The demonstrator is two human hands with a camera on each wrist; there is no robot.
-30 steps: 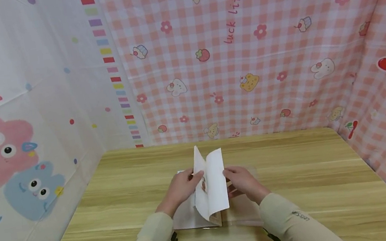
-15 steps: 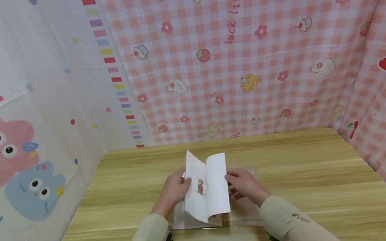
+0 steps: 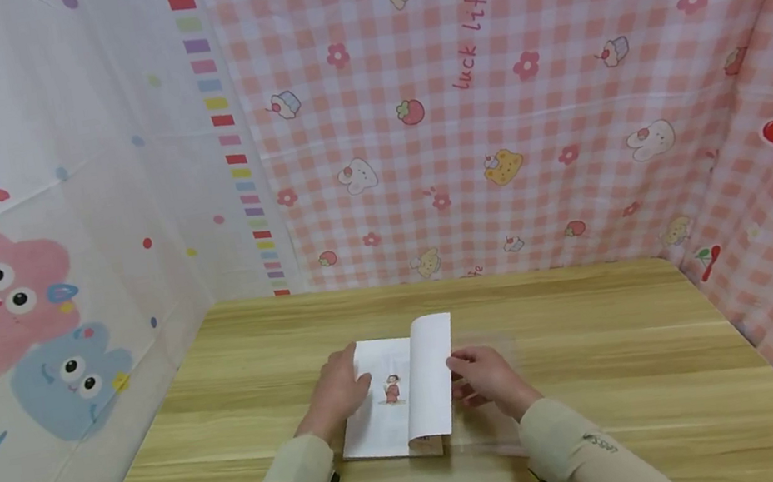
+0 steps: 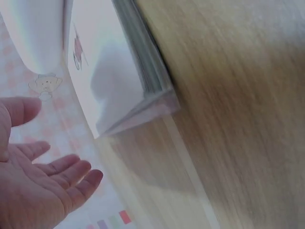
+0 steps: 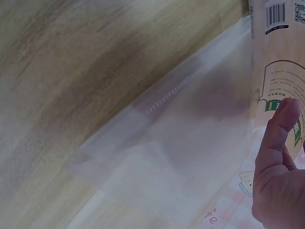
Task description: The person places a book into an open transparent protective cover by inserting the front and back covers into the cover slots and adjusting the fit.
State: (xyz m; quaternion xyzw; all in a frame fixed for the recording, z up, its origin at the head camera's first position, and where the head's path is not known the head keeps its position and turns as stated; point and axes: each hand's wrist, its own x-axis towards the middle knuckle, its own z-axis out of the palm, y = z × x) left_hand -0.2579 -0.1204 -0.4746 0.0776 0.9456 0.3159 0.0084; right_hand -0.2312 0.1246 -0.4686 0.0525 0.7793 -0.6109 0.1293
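Observation:
A book (image 3: 382, 431) lies open on the table, a small figure in red printed on its white left page. Its right-hand leaf, the cover (image 3: 429, 377), stands up and curves. My right hand (image 3: 486, 381) pinches the cover's outer edge; a barcode and green print show on its outer face (image 5: 274, 50) in the right wrist view. My left hand (image 3: 337, 392) is at the book's left edge, fingers relaxed. In the left wrist view, the left hand (image 4: 47, 186) holds nothing, and the thick page block (image 4: 143, 52) shows.
A clear plastic sleeve (image 5: 157, 138) extends right of the book, under my right hand. The wood-grain table (image 3: 605, 375) runs back to a pink checked cloth (image 3: 461, 136). A white cartoon-print cloth (image 3: 120, 190) hangs on the left.
The raised pages on the left have come down flat, showing the printed figure. My left hand has moved left and let go of them. My right hand keeps the cover's edge, slightly lower.

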